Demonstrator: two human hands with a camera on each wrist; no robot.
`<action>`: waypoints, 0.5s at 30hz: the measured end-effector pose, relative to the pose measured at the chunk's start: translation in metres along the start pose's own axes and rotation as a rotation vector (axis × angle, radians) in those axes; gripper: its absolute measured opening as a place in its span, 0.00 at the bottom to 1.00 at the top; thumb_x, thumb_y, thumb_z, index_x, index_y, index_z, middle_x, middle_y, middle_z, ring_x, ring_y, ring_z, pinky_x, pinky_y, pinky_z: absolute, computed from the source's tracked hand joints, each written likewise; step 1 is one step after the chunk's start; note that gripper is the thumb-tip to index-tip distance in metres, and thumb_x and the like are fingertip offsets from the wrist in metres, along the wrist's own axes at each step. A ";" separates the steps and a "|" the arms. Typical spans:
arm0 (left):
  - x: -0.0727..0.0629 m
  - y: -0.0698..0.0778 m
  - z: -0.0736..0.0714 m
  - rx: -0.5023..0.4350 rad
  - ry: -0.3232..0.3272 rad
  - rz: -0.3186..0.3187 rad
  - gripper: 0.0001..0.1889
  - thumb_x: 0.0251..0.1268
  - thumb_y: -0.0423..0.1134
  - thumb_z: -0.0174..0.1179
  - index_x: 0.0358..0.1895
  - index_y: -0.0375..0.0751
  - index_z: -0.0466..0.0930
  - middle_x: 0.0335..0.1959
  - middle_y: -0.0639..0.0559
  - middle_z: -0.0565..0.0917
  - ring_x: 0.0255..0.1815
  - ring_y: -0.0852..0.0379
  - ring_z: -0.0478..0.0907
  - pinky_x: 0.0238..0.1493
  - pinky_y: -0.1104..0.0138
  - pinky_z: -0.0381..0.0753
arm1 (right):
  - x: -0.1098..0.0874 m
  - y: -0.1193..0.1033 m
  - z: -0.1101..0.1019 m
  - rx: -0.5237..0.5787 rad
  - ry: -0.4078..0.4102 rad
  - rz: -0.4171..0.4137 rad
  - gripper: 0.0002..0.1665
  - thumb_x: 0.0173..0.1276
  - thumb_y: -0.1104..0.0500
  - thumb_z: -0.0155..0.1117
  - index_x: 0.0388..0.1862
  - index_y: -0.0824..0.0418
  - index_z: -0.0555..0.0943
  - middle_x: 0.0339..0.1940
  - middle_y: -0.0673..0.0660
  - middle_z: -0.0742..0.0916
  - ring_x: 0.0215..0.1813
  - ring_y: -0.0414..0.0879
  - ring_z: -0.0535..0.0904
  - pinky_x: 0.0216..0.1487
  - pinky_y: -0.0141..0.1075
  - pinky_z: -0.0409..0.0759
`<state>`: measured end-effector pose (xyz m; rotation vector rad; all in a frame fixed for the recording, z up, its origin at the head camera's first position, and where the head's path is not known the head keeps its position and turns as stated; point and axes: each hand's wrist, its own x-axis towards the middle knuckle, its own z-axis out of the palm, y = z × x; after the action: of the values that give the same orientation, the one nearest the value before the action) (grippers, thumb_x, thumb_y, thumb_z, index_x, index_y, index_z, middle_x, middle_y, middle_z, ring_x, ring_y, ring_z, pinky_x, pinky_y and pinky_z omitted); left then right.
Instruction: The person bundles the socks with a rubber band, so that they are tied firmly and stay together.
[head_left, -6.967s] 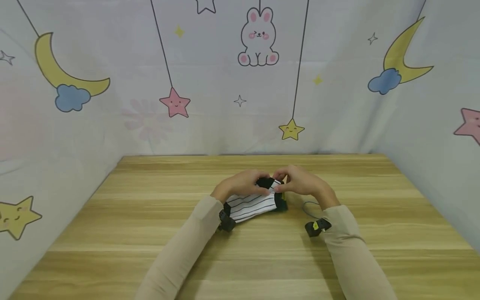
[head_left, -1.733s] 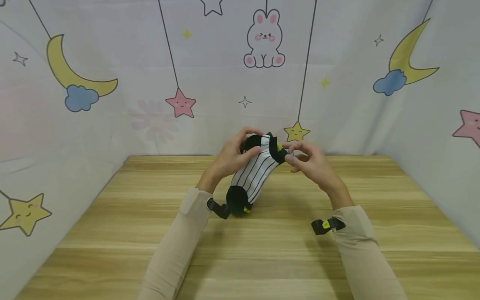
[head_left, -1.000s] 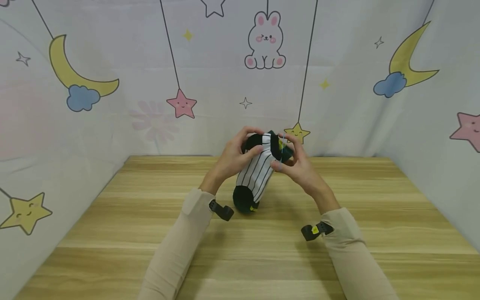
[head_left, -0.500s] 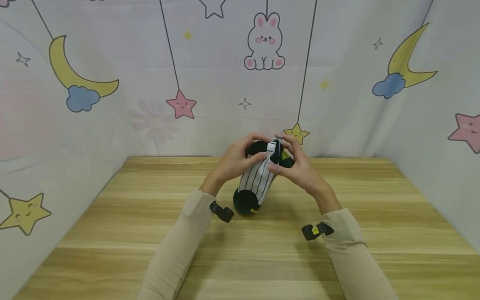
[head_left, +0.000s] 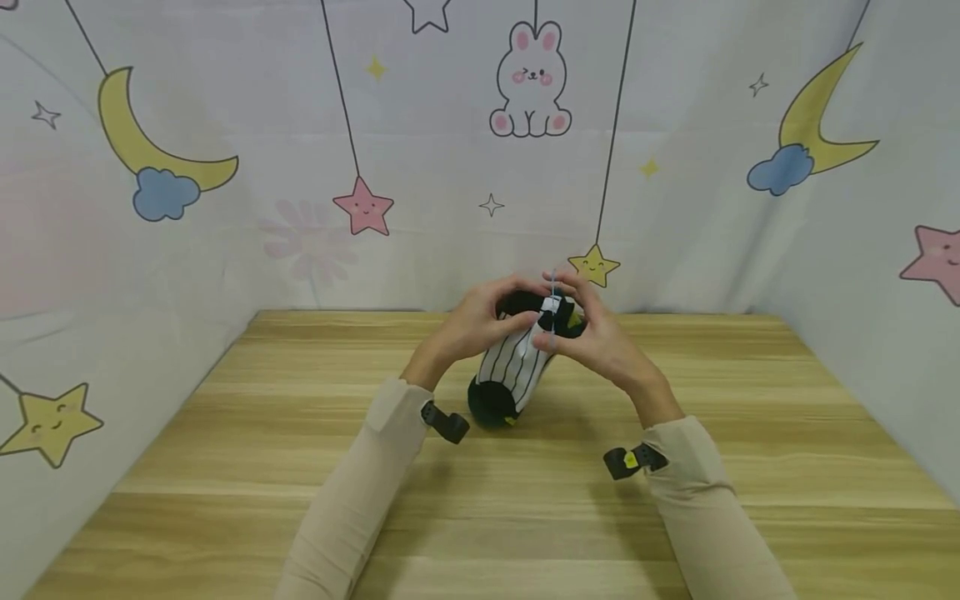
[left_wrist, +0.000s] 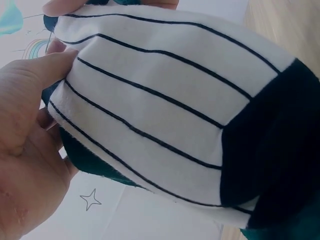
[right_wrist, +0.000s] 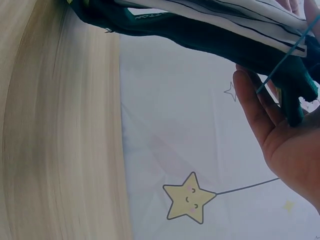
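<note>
A white sock with black stripes, black toe and black heel slants up from the table, its toe end lowest. Dark green fabric lies along its underside in the right wrist view. My left hand grips it near the heel, thumb on the striped side. My right hand curves around the cuff end. A thin blue rubber band is stretched between its thumb and fingers and crosses the sock near the cuff. In the right wrist view the band runs taut from those fingers.
The wood-grain table spreads around both forearms. A white cloth backdrop with cartoon figures rises behind and at the sides. Black cameras are strapped to both wrists.
Seven seconds ago the sock lay low on the table and the band beside it. Since then the sock has been raised, and the right hand has brought the stretched band leftward over the cuff end.
</note>
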<state>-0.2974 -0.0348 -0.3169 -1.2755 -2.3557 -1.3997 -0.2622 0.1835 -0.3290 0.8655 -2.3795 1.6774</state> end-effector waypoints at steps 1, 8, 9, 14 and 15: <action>0.000 0.000 0.000 0.003 -0.003 -0.004 0.17 0.71 0.35 0.62 0.61 0.41 0.78 0.59 0.48 0.81 0.53 0.57 0.79 0.50 0.63 0.79 | 0.000 0.000 0.000 0.006 -0.008 0.007 0.47 0.62 0.59 0.76 0.74 0.44 0.60 0.76 0.50 0.66 0.74 0.53 0.62 0.65 0.58 0.68; 0.000 0.004 0.001 0.046 0.012 -0.040 0.17 0.70 0.36 0.64 0.60 0.40 0.79 0.56 0.46 0.82 0.50 0.55 0.81 0.47 0.63 0.81 | -0.002 -0.005 0.000 0.014 -0.060 0.020 0.49 0.62 0.53 0.77 0.75 0.45 0.59 0.77 0.52 0.65 0.67 0.58 0.71 0.58 0.51 0.76; 0.000 0.004 0.002 0.061 0.022 -0.046 0.17 0.69 0.37 0.64 0.59 0.40 0.80 0.56 0.46 0.83 0.50 0.55 0.81 0.47 0.63 0.81 | -0.002 -0.005 0.000 0.016 -0.065 0.016 0.48 0.62 0.51 0.77 0.75 0.46 0.59 0.77 0.52 0.64 0.67 0.59 0.71 0.57 0.51 0.77; 0.001 0.005 0.004 0.113 0.058 -0.067 0.15 0.67 0.36 0.67 0.56 0.41 0.82 0.55 0.47 0.84 0.50 0.54 0.81 0.47 0.63 0.81 | -0.001 -0.005 0.000 0.014 -0.078 0.017 0.46 0.61 0.50 0.77 0.73 0.45 0.62 0.75 0.54 0.66 0.62 0.61 0.74 0.51 0.49 0.80; 0.001 0.005 0.004 0.124 0.062 -0.067 0.15 0.67 0.36 0.67 0.55 0.41 0.82 0.55 0.47 0.84 0.51 0.54 0.81 0.48 0.63 0.81 | -0.001 -0.006 0.000 0.010 -0.081 0.018 0.46 0.61 0.51 0.77 0.73 0.45 0.62 0.75 0.54 0.66 0.61 0.61 0.75 0.51 0.48 0.80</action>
<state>-0.2933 -0.0294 -0.3154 -1.1145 -2.4227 -1.2687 -0.2586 0.1824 -0.3242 0.9338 -2.4399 1.6937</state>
